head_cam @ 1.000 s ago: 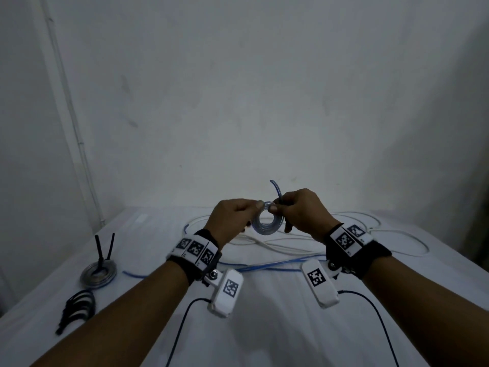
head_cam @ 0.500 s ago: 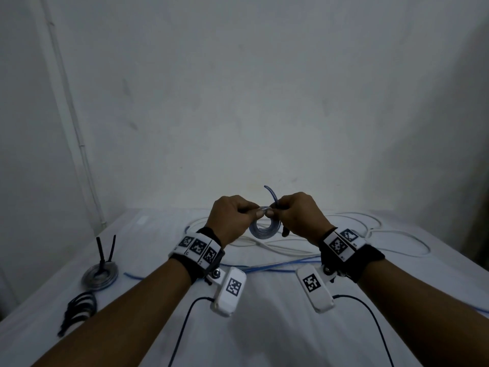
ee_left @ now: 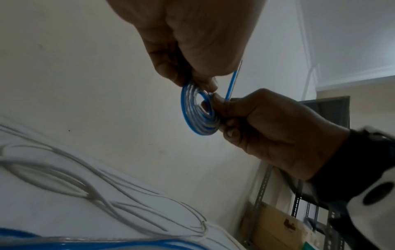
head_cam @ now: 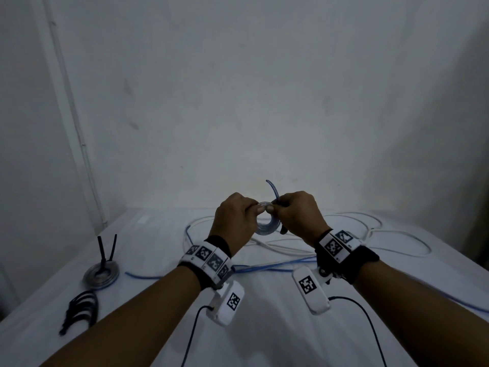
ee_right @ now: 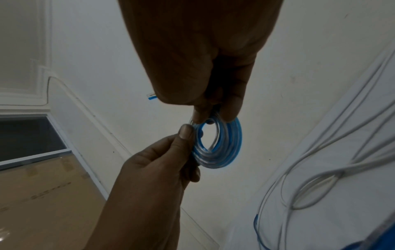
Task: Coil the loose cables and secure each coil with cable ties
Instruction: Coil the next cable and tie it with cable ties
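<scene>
Holding the small blue-and-clear coil (head_cam: pixel 267 225) up above the middle of the desk (head_cam: pixel 264 327), I have it wound tight but not yet tied; its free end (head_cam: pixel 272 190) pokes up past my knuckles. One finished coil (head_cam: pixel 101 274) sits near the desk's left edge with a black tie standing out of it, so I judge the job roughly a third done (the white cable (head_cam: pixel 375 235) and the blue cable (head_cam: pixel 275 266) lie loose toward the far edge). Spare black cable ties (head_cam: pixel 79 308) wait in a bunch at the near left corner. My left hand (head_cam: pixel 235 221) pinches the coil's rim between thumb and curled fingers; my right hand (head_cam: pixel 297 214) pinches the opposite rim and the free end, fingers (ee_left: pixel 233 116) curled tight.
</scene>
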